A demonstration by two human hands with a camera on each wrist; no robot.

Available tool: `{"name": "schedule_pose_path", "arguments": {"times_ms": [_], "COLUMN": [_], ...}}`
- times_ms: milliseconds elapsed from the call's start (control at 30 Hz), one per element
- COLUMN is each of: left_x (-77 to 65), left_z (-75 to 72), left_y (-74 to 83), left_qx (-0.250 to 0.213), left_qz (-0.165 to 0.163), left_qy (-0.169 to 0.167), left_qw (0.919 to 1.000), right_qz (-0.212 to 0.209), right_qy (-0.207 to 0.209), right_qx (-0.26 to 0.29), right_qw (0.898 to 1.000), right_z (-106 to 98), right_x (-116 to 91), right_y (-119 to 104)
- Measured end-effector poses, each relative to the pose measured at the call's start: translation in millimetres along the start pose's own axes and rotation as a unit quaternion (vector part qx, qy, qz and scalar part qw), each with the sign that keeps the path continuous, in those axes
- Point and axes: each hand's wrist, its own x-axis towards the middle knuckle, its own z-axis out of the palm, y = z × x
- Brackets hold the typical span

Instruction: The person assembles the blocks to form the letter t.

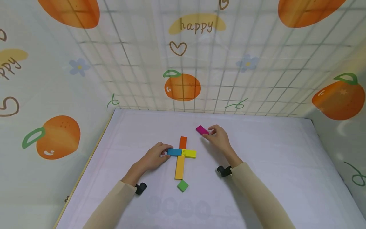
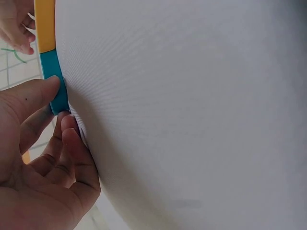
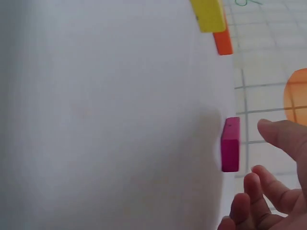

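My left hand [image 1: 155, 156] pinches the left end of a blue block [image 1: 174, 152] between thumb and fingers. That block [image 2: 50, 65] shows as teal in the left wrist view. It lies against a yellow block [image 1: 190, 154], with an orange-red block [image 1: 183, 142] above the join and a longer amber block [image 1: 179, 168] below, forming a cross. Beside a magenta block [image 1: 202, 130], my right hand [image 1: 219, 139] has its thumb and fingers spread. The right wrist view shows a gap between the fingers and the magenta block [image 3: 230, 148].
A green block [image 1: 182, 185], turned like a diamond, lies just below the amber one. Everything rests on a white tabletop [image 1: 271, 178]. Printed cloth walls [image 1: 143, 86] with oranges and grid lines stand at the back and sides. Each wrist carries a small black camera [image 1: 224, 171].
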Motion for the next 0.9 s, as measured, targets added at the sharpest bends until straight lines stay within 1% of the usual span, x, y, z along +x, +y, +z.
{"name": "schedule_pose_path", "arguments": {"times_ms": [167,367,667,900], "left_x": [0.0,-1.2,-2.1,-2.0], "left_z": [-0.7,-1.4,-2.1,-1.9], "left_y": [-0.1,0.8,1.4,2.2], "left_qx": [0.001,0.003,-0.001,-0.001], "left_qz": [0.003,0.003,0.001,0.0], "left_qy": [0.0,-0.002,-0.001,0.0], "left_qw": [1.0,1.0,1.0,1.0], "right_qz": [0.006,0.012,0.025,0.02], "right_qy": [-0.005,-0.007,-0.001,0.003], "right_qx": [-0.004,-0.035,-0.055,-0.06], "right_qw": [1.0,0.999,0.998,0.998], "right_z": [5,11,13,13], "right_x": [7,10,6,5], "right_y": [6,10,4,2]}}
